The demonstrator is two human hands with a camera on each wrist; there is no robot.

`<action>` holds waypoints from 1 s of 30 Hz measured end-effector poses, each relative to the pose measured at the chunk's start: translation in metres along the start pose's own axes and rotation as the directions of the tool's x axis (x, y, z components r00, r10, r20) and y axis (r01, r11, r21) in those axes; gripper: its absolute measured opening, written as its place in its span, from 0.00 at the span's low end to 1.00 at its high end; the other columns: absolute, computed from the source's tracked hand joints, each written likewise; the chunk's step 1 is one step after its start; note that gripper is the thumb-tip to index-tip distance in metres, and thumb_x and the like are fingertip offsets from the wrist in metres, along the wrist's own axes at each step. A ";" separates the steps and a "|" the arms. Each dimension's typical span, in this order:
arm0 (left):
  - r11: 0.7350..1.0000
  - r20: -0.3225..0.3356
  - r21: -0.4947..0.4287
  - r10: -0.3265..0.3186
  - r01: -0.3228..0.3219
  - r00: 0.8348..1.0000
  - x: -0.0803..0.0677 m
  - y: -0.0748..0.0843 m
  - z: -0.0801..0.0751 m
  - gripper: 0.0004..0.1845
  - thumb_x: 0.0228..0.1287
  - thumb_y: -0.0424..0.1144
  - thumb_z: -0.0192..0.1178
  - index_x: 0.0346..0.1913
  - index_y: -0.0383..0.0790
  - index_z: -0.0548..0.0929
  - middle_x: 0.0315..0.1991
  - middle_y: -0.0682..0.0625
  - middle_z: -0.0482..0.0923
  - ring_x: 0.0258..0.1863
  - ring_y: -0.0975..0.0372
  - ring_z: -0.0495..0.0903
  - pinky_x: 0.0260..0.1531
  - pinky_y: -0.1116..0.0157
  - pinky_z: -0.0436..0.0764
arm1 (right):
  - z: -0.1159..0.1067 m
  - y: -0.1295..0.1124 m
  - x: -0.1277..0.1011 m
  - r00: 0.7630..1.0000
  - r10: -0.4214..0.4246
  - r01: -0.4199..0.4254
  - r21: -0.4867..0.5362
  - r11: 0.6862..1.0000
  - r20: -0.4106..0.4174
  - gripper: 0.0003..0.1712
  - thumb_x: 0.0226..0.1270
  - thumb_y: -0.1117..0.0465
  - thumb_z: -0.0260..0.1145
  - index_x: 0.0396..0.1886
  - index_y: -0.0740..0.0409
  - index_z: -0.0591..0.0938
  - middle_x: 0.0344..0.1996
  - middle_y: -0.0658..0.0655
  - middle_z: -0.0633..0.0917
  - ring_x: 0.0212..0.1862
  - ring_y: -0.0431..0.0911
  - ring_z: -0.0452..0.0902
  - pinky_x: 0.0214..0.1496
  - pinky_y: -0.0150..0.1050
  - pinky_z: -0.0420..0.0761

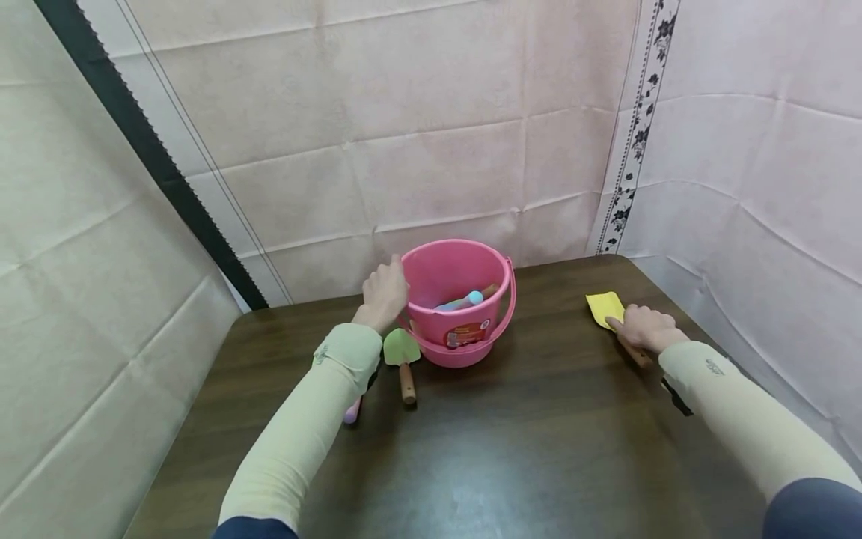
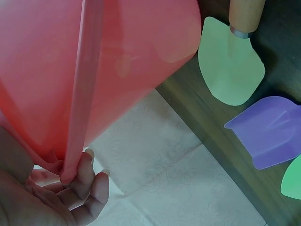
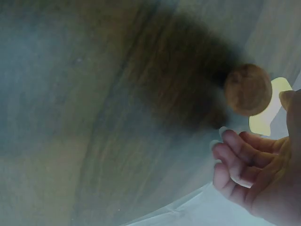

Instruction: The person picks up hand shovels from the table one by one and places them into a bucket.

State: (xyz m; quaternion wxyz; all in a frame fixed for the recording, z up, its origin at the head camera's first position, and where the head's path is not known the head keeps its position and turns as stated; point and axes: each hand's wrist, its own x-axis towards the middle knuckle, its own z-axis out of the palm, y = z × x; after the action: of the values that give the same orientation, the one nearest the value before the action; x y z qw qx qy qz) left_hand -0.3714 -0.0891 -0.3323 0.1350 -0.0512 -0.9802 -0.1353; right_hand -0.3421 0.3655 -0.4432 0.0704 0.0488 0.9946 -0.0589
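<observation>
My left hand (image 1: 385, 292) grips the rim of a pink bucket (image 1: 431, 326) at its left side. In the left wrist view its fingers curl about the spot where the bucket handle (image 2: 84, 84) joins the rim. A blue-ended tool (image 1: 465, 301) and a wooden handle (image 1: 490, 290) lie inside the bucket. Over at the right, my right hand (image 1: 646, 328) holds a yellow toy shovel (image 1: 604, 307) near its neck, thumb by the blade. The round end of its wooden handle (image 3: 248, 89) faces the right wrist camera, close over the table.
A pale green trowel (image 1: 402, 348) with a wooden handle lies just left of the bucket. Beside it are a purple scoop (image 2: 268, 132) and a brighter green blade (image 2: 292, 181), mostly covered by my left arm in the head view. Cloth walls (image 1: 438, 165) border the brown table (image 1: 471, 449).
</observation>
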 end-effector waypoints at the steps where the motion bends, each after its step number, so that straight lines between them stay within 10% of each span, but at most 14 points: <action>1: 1.000 0.000 0.001 -0.001 0.001 1.000 0.000 0.000 0.000 0.14 0.67 0.35 0.52 0.53 0.37 0.69 0.40 0.37 0.81 0.41 0.44 0.83 0.40 0.49 0.81 | 0.000 0.000 0.000 1.000 0.004 -0.003 -0.006 1.000 0.010 0.38 0.71 0.38 0.44 0.41 0.74 0.74 0.38 0.74 0.80 0.39 0.66 0.78 0.35 0.55 0.76; 18: 0.999 0.011 -0.001 0.033 -0.033 0.999 -0.003 -0.001 0.005 0.15 0.68 0.35 0.51 0.55 0.35 0.69 0.41 0.36 0.81 0.41 0.43 0.83 0.40 0.48 0.81 | 0.022 -0.006 -0.004 0.995 -0.102 0.102 -0.005 0.995 0.011 0.21 0.69 0.53 0.47 0.20 0.59 0.74 0.22 0.61 0.78 0.24 0.52 0.76 0.23 0.47 0.74; 30: 0.999 -0.004 0.020 0.027 -0.026 1.000 0.000 -0.001 0.001 0.14 0.68 0.36 0.53 0.52 0.36 0.69 0.39 0.37 0.81 0.41 0.44 0.84 0.39 0.48 0.82 | -0.027 -0.032 0.000 0.988 -0.134 0.136 0.030 0.990 -0.081 0.20 0.69 0.51 0.48 0.23 0.59 0.73 0.17 0.58 0.79 0.18 0.49 0.76 0.20 0.42 0.71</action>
State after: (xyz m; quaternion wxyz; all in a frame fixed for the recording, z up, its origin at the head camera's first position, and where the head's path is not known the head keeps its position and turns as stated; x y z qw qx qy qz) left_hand -0.3719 -0.0903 -0.3332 0.1392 -0.0626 -0.9805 -0.1237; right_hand -0.3488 0.3377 -0.4132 0.0262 -0.0151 0.9964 -0.0792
